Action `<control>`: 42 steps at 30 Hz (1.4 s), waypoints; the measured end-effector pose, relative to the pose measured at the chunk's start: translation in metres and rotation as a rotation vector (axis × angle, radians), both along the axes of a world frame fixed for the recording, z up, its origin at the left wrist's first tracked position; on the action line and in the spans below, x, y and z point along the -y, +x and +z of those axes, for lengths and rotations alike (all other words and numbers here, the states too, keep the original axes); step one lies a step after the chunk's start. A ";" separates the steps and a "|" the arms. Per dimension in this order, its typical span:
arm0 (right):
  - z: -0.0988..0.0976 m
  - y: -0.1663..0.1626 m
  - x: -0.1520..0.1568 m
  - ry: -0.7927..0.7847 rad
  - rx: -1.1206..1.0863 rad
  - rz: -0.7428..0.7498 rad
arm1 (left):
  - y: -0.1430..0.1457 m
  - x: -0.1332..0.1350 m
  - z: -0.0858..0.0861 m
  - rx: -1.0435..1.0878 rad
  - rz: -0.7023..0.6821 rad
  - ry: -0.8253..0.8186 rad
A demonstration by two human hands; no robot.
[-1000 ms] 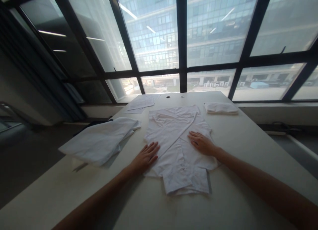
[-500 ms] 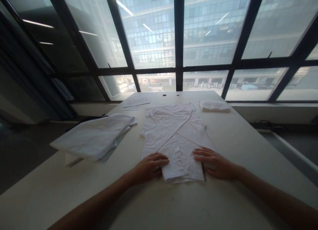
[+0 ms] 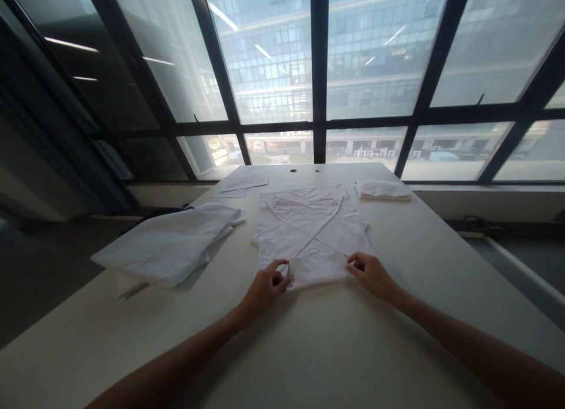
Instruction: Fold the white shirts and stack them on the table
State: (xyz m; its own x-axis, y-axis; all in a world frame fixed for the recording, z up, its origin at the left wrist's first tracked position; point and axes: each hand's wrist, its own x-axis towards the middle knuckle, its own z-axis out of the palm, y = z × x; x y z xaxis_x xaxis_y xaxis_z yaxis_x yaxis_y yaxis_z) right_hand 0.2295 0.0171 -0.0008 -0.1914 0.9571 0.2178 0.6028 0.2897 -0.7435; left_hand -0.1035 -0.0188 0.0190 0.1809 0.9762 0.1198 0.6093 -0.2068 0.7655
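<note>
A white shirt [image 3: 309,226] lies spread on the table, its near end turned up and folded back over itself. My left hand [image 3: 268,282] pinches the left corner of that fold between thumb and fingers. At the right corner, my right hand [image 3: 369,272] is closed on the cloth in the same way. Between the hands, the folded strip of fabric runs almost straight. Sides of the shirt lie crossed diagonally over its middle.
The white table [image 3: 318,350] reaches toward tall windows [image 3: 273,56]. To the left lies a heap of white cloth [image 3: 168,244], with paper sheets [image 3: 245,179] behind it. A folded white cloth [image 3: 385,190] rests at the far right.
Both hands have gone from lying on the shirt's near end to pinching it. That end has been lifted and folded away from me, so the shirt is shorter.
</note>
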 end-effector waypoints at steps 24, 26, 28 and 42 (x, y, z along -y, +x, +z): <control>0.013 -0.077 0.030 0.338 0.455 0.215 | 0.063 -0.009 0.004 -0.584 -0.502 0.398; 0.003 -0.079 0.027 0.293 0.485 0.269 | 0.063 -0.011 -0.006 -0.607 -0.509 0.380; -0.004 -0.072 0.027 0.276 0.504 0.308 | 0.056 -0.012 -0.010 -0.620 -0.516 0.371; -0.001 -0.046 0.037 0.217 0.565 0.305 | 0.024 -0.007 -0.013 -0.749 -0.454 0.321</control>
State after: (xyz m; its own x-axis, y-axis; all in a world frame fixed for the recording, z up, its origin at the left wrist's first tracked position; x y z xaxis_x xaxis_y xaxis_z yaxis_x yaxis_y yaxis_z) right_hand 0.1834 -0.0198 -0.0022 -0.5869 0.7880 0.1861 0.7491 0.6157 -0.2445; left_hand -0.0797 -0.0117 0.0065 0.6762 0.7334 0.0693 0.7300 -0.6797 0.0706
